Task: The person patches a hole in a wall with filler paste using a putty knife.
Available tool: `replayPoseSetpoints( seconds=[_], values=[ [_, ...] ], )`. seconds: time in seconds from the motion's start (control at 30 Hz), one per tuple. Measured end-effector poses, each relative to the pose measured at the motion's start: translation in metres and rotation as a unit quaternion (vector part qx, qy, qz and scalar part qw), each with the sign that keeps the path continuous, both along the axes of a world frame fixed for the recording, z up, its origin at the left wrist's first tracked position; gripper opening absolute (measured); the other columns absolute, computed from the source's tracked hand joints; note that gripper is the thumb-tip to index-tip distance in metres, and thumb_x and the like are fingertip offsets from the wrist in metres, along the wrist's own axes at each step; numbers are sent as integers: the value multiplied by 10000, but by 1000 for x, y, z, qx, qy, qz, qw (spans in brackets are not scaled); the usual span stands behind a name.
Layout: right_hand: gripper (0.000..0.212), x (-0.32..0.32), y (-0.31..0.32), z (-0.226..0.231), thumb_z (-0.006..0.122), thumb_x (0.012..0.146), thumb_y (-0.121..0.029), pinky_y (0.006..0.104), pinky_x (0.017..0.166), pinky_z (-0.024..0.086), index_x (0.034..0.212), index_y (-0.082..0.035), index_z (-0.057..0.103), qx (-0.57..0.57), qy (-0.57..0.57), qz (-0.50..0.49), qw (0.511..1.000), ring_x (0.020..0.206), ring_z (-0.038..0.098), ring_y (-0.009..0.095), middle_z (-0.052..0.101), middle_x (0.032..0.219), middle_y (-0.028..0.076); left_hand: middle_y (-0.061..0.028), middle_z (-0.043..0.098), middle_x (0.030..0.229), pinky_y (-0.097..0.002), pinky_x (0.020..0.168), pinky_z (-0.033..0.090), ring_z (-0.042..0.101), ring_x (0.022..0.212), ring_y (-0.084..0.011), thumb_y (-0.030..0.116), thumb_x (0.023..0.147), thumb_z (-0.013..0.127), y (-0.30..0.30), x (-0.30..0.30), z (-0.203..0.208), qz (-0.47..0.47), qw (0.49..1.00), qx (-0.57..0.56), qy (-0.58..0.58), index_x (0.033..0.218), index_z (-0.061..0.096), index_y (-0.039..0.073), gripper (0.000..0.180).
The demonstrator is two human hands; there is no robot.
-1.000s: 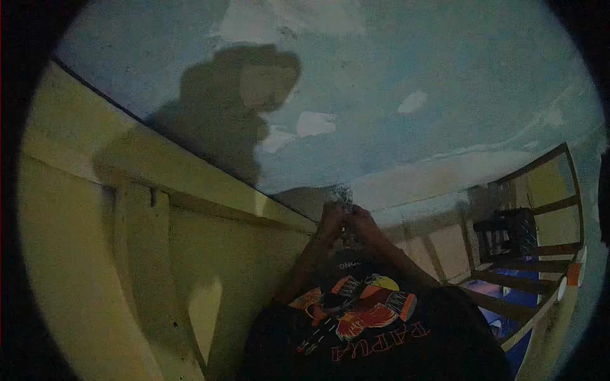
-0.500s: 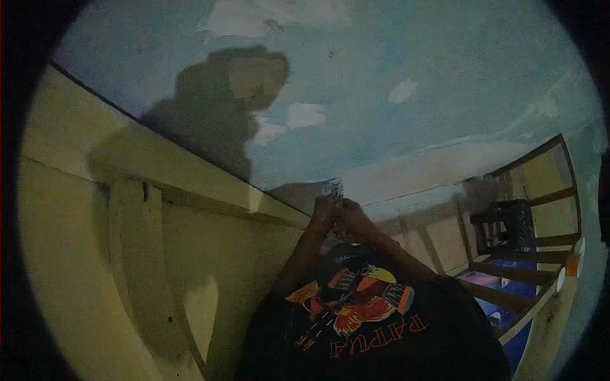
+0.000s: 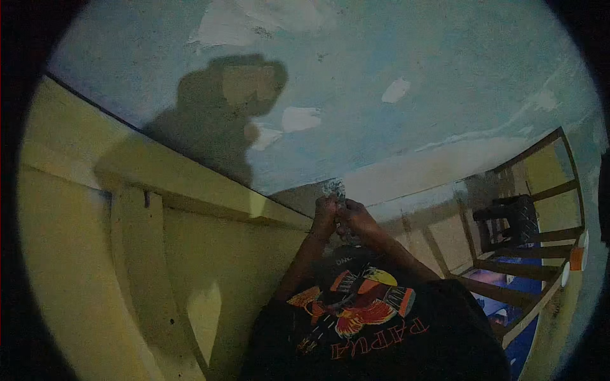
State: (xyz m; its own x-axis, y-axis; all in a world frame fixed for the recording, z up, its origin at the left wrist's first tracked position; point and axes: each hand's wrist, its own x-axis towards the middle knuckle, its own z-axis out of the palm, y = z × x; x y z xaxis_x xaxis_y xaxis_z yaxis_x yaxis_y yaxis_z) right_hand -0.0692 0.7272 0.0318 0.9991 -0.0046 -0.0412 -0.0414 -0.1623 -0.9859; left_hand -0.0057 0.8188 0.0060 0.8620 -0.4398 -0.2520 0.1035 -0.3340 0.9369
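Observation:
Both hands are together just above the dark printed shirt (image 3: 362, 311), close to the pale blue-green plaster surface (image 3: 394, 57). My left hand (image 3: 326, 211) is closed, its fingers pressed against a small flat piece with a pale, speckled look (image 3: 333, 187). Beside it, my right hand (image 3: 357, 219) is closed as well, its fingers meeting the left ones at the lower part of that piece. Dim light hides the piece's exact kind; only its top end sticks out above the fingers.
Yellow boards (image 3: 210, 254) run along the left. White patches (image 3: 302, 119) mark the plaster. At the right stand a wooden ladder-like frame (image 3: 521, 272), a black object (image 3: 508, 219) and an orange-and-white round item (image 3: 577, 257). A large shadow (image 3: 210, 120) falls across plaster and boards.
The view has shifted slightly. Both hands stay together on the small piece, and a little more of it shows above the fingers.

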Motion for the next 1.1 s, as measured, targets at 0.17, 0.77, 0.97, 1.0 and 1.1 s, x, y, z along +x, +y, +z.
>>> replayPoseSetpoints(
  seconds=[0.17, 0.77, 0.97, 1.0, 1.1],
  values=[
    [276, -2, -2, -4, 473, 731, -163, 273, 473, 434, 950, 5, 454, 53, 96, 44, 993, 600, 506, 176, 495, 844, 140, -30, 349, 534, -308, 379, 301, 363, 438, -131, 236, 783, 430, 5, -4, -3, 82, 968, -132, 196, 604, 413, 28, 275],
    [313, -14, -1, 12, 470, 737, -238, 271, 477, 414, 903, 23, 423, 205, 233, -69, 948, 607, 496, 149, 492, 732, 97, -51, 408, 504, -315, 408, 341, 429, 442, -178, 203, 751, 486, -9, -7, -10, 148, 953, -66, 255, 580, 435, 14, 261],
    [318, -18, 11, -4, 455, 749, -234, 299, 550, 424, 935, 20, 416, 202, 239, -92, 945, 592, 499, 160, 492, 744, 102, -167, 501, 652, -356, 604, 393, 520, 676, -256, 183, 743, 462, 6, -20, -24, -52, 964, 138, -222, 794, 462, -93, 280],
    [332, -23, 14, -19, 460, 744, -220, 335, 623, 407, 957, 27, 403, 221, 223, -116, 942, 599, 504, 197, 492, 747, 119, -167, 501, 652, -356, 604, 393, 520, 676, -256, 183, 743, 462, 2, -24, -29, -47, 964, 139, -223, 794, 462, -93, 280],
    [404, -45, 5, -57, 445, 752, -167, 374, 628, 408, 1057, 41, 281, -19, 88, -11, 996, 619, 497, 248, 471, 781, 155, -168, 503, 692, -353, 598, 397, 515, 684, -277, 185, 752, 435, -5, -20, -37, 225, 971, 31, 75, 834, 469, -92, 291]
  ],
)
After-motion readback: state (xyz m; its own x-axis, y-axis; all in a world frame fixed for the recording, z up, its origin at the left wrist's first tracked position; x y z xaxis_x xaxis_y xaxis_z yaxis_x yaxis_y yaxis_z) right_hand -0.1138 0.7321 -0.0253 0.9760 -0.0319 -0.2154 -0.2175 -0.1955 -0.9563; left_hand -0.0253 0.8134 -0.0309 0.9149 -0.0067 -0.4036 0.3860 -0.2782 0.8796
